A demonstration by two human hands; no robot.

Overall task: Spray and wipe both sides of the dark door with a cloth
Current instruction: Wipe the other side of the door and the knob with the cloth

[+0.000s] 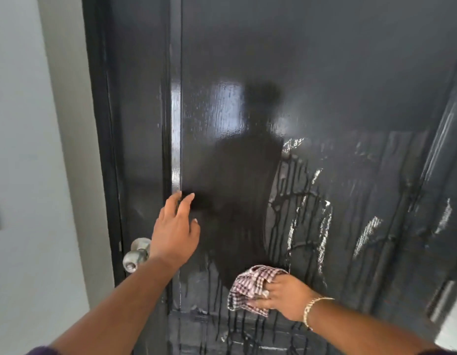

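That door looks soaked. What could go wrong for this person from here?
Runs of liquid are streaking down the door below the cloth in the right hand, so they may dry into marks or drip to the floor. The left hand rests at the door's edge, where fingers could get pinched if the door swings.

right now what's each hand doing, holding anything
Left hand: open, empty, fingertips at the door edge.
Right hand: closed on the checked cloth, pressing it to the door.
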